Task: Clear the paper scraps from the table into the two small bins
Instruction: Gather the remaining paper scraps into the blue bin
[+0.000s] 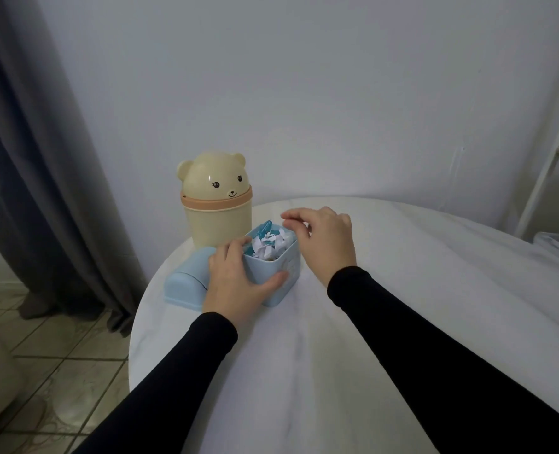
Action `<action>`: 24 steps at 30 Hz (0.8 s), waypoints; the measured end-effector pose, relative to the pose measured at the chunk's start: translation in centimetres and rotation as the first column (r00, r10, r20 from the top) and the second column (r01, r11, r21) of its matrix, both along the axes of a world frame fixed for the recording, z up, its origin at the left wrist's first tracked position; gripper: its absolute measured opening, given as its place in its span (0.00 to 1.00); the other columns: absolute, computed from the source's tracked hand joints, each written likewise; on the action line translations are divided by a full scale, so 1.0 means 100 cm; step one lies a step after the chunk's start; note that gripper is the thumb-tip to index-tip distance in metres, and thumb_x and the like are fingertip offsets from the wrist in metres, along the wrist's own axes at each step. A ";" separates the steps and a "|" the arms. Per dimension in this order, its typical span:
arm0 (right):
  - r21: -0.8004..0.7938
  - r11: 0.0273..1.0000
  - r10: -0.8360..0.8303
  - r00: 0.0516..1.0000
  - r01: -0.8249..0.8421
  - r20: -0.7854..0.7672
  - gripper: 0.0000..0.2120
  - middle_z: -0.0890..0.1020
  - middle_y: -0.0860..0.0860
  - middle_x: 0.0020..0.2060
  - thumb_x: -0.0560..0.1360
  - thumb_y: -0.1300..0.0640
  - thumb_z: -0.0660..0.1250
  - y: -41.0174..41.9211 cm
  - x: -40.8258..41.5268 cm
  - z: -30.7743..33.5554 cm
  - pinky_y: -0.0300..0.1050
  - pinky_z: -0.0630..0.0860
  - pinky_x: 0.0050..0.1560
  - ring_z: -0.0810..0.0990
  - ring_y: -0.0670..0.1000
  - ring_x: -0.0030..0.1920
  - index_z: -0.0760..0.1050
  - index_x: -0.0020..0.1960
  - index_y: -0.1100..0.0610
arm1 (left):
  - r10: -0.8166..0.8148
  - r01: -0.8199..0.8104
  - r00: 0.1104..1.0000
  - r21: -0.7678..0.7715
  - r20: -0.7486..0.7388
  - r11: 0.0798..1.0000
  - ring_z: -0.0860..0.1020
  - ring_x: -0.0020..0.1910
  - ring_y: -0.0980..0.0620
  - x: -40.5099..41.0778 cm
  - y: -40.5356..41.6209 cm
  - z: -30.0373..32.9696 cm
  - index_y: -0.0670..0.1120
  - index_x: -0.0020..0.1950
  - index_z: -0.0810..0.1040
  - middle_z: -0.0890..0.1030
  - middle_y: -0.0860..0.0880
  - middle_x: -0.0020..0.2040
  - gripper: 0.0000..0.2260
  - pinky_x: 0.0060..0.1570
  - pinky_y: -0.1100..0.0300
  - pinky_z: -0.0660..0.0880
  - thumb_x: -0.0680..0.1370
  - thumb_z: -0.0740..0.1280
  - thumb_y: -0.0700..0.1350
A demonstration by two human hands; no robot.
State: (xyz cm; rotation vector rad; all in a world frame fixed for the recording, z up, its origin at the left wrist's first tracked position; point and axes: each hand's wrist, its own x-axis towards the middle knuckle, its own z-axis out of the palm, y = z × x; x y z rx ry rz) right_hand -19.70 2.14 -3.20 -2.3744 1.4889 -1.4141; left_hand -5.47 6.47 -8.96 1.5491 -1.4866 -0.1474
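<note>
A small light-blue bin (279, 273) stands open on the white round table (337, 355), filled with white and blue paper scraps (268, 242). My left hand (235, 280) grips the bin's near-left corner, thumb across its front wall. My right hand (324, 237) hovers just over the bin's right rim, fingers curled loosely; whether they pinch a scrap cannot be told. Behind stands a cream bear-shaped bin (217, 204) with its domed head lid shut. The blue bin's lid (186, 283) lies on the table to the left, partly under my left hand.
A grey curtain (42, 158) hangs at the left over a tiled floor (58, 371). A white wall is behind the table. A white frame (553, 152) stands at the right edge. The table's left edge is close to the blue lid.
</note>
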 end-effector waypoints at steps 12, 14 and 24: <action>0.102 0.993 0.075 0.993 -0.065 -0.095 0.10 0.81 0.41 0.51 0.79 0.51 0.61 -0.009 0.014 0.003 0.45 0.58 0.54 0.72 0.47 0.55 0.76 0.58 0.42 | -0.010 0.010 1.000 0.000 -0.011 1.000 0.65 0.61 0.53 0.000 0.001 0.001 0.49 0.67 0.66 0.67 0.56 0.56 0.36 0.57 0.63 0.64 0.65 0.76 0.58; 0.040 0.996 0.074 0.996 -0.076 0.056 0.12 0.79 0.40 0.55 0.76 0.45 0.64 -0.002 0.011 -0.006 0.44 0.60 0.56 0.72 0.47 0.57 0.76 0.59 0.43 | -0.020 0.020 1.000 0.005 -0.020 1.000 0.64 0.62 0.53 0.000 0.002 0.000 0.49 0.68 0.64 0.67 0.55 0.58 0.38 0.59 0.62 0.64 0.65 0.76 0.58; 0.348 0.827 0.276 0.858 -0.441 0.433 0.62 0.55 0.41 0.69 0.56 0.47 0.82 0.007 0.011 -0.058 0.36 0.62 0.64 0.60 0.40 0.69 0.42 0.74 0.37 | -0.068 0.052 0.933 0.054 0.354 0.997 0.63 0.68 0.50 0.033 0.020 0.015 0.56 0.74 0.54 0.63 0.54 0.71 0.48 0.65 0.50 0.64 0.59 0.65 0.70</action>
